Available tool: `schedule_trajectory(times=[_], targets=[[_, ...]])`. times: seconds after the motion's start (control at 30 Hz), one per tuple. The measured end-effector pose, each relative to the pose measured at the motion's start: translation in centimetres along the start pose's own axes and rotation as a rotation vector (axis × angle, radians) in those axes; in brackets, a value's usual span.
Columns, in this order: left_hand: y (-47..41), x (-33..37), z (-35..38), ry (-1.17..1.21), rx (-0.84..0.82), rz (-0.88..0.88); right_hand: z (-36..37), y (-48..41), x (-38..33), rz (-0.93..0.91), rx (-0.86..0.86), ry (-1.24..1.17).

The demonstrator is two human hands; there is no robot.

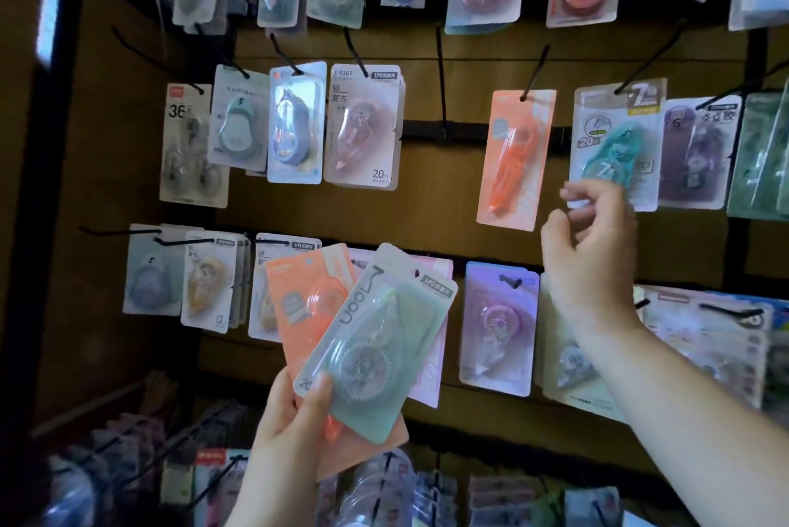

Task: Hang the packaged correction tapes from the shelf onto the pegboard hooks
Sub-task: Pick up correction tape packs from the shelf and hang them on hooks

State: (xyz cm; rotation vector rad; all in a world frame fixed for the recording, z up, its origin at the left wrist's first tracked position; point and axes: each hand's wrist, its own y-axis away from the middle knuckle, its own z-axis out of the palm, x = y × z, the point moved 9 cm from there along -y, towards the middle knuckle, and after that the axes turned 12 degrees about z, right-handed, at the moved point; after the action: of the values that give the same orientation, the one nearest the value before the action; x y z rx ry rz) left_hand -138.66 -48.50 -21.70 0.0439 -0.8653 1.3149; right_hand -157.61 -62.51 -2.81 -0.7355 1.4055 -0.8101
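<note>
My left hand [294, 420] grips two packaged correction tapes fanned out: a pale green pack [380, 338] in front and an orange pack [307, 304] behind it. My right hand [593, 245] is raised to the right with its fingers loosely curled and nothing in them, just below a teal pack [615, 151] that hangs on a black hook. To the left of that hand an orange pack [516, 155] hangs alone on its hook. Between it and a pinkish pack [363, 125] a black hook [439, 82] sticks out bare.
The brown pegboard [427, 206] carries rows of hanging packs on black hooks, above, left and right of my hands. A purple pack [499, 326] hangs low in the middle. More packs fill the shelf area [384, 492] below. A dark frame post [64, 142] runs down the left.
</note>
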Motion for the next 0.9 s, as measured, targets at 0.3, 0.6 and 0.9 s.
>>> schedule_trajectory(times=[0.3, 0.6, 0.9], targets=[[3.6, -0.2, 2.3, -0.058, -0.135, -0.021, 3.3, 13.9, 2.4, 0.329, -0.529, -0.193], [4.8, -1.5, -0.7, -0.193, -0.075, 0.008, 5.5, 18.1, 6.5, 0.854, -0.672, -0.519], [6.0, -2.0, -5.4, -0.441, 0.017, -0.070, 6.2, 17.3, 8.5, 0.855, -0.643, -0.446]])
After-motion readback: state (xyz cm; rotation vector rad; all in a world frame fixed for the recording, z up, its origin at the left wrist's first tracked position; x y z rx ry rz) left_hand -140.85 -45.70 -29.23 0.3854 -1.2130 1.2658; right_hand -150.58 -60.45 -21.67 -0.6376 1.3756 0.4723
